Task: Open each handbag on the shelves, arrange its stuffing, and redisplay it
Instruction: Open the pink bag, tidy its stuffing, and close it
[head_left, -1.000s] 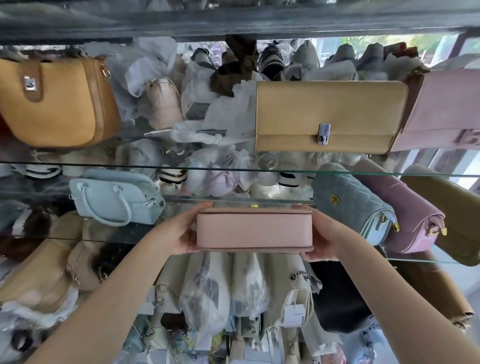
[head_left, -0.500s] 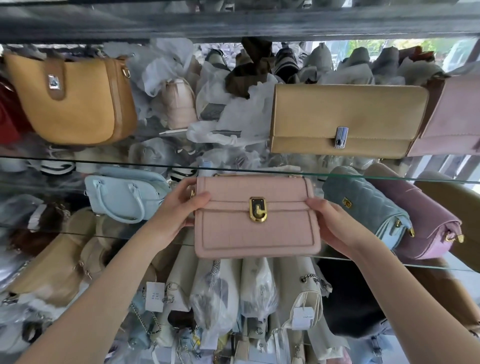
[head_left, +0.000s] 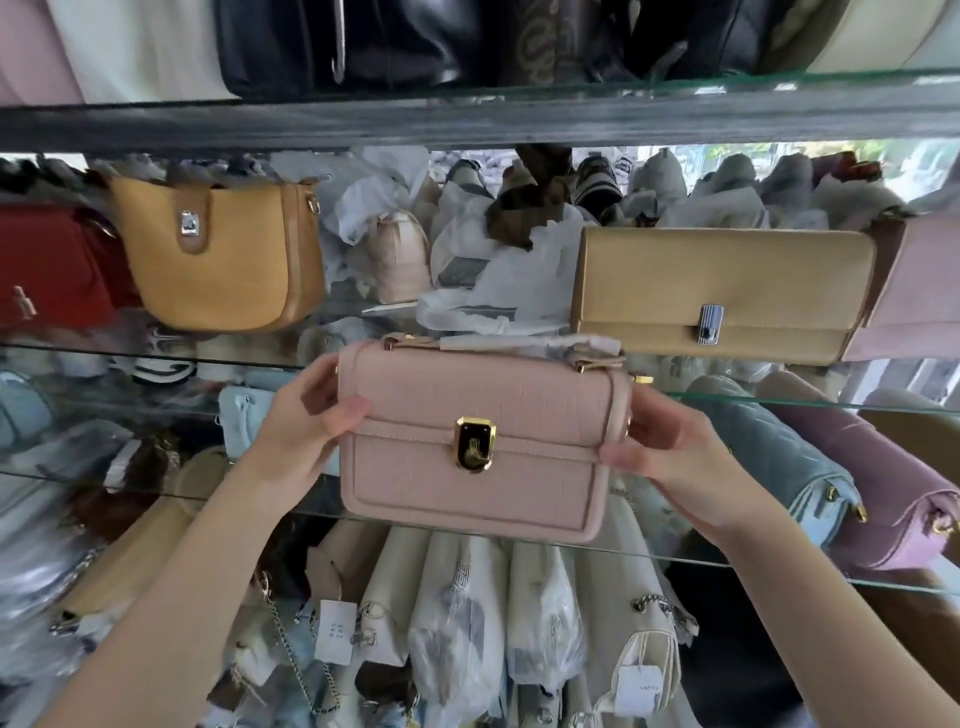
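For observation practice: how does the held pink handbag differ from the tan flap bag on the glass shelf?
The pink handbag has a gold clasp; the tan flap bag a silver clasp. The pink handbag is gripped by the left hand and right hand; the tan flap bag rests on the glass shelf. Both have closed flaps.

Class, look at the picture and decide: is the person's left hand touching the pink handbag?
Touching. The head view shows the left hand gripping the pink handbag, thumb pressed on its front flap and fingers curled round its side.
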